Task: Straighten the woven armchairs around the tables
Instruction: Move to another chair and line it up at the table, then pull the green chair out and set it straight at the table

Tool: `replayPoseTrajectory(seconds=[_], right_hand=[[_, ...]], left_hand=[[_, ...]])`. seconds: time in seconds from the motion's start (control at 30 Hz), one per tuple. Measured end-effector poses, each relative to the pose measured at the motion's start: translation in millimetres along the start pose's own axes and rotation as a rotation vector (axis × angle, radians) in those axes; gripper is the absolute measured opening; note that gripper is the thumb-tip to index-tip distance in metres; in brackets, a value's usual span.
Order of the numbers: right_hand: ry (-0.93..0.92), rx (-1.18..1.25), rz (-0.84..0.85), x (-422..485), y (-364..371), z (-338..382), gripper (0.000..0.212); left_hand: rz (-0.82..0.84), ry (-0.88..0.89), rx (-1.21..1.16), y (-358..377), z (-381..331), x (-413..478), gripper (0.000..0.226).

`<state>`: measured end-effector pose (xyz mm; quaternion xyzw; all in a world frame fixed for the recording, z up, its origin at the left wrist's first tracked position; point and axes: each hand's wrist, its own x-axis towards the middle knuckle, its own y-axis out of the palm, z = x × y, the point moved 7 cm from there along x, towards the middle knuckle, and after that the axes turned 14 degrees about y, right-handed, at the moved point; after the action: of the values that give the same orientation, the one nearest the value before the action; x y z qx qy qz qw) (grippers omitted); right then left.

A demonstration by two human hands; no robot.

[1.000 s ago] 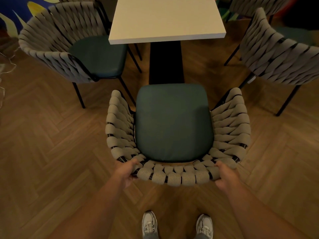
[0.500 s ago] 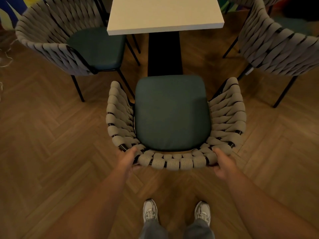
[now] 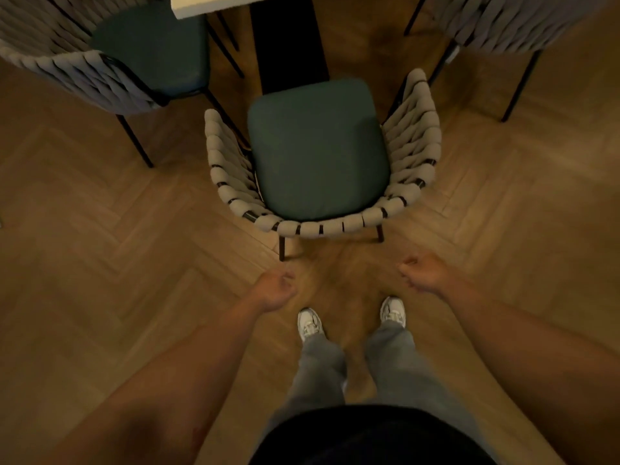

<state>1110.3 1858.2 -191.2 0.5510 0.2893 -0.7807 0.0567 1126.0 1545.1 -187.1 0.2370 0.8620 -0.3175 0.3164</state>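
A woven grey armchair (image 3: pixel 322 226) with a dark green seat cushion stands in front of me, its seat facing the black table pedestal (image 3: pixel 288 41). Its back rail is nearest to me. My left hand (image 3: pixel 275 290) hangs below the chair's left rear leg, fingers curled, holding nothing. My right hand (image 3: pixel 419 271) is below the right rear corner, also loosely curled and empty. Neither hand touches the chair. The white tabletop (image 3: pixel 208 6) shows only as a corner at the top edge.
A second woven armchair (image 3: pixel 100 82) stands at the upper left, a third (image 3: pixel 503 25) at the upper right. Herringbone wood floor (image 3: pixel 100 263) lies all around. My white shoes (image 3: pixel 310 323) stand just behind the chair.
Both hands have let go of the chair's back rail and dropped back toward me. The chair now sits farther from me, closer to the pedestal, and the view has tilted down.
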Motion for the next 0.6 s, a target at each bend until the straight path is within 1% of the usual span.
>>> replayPoseTrajectory(seconds=[0.07, 0.27, 0.3, 0.33, 0.5, 0.6], right_hand=[[0.032, 0.008, 0.018, -16, 8, -25, 0.006], [0.087, 0.106, -0.005, -42, 18, -98, 0.008], [0.094, 0.131, -0.011, -44, 17, -110, 0.006], [0.1, 0.152, -0.018, -44, 14, -121, 0.004], [0.13, 0.214, -0.045, -35, -15, -181, 0.019], [0.144, 0.246, -0.04, -31, -39, -220, 0.017]], left_hand=[[0.057, 0.021, 0.044, 10, -4, -14, 0.037], [0.152, 0.039, 0.141, 35, -22, -26, 0.034], [0.167, 0.04, 0.16, 40, -28, -26, 0.034], [0.18, 0.045, 0.178, 46, -35, -24, 0.034], [0.235, 0.12, 0.284, 92, -85, -8, 0.032], [0.277, 0.162, 0.307, 132, -120, -1, 0.032]])
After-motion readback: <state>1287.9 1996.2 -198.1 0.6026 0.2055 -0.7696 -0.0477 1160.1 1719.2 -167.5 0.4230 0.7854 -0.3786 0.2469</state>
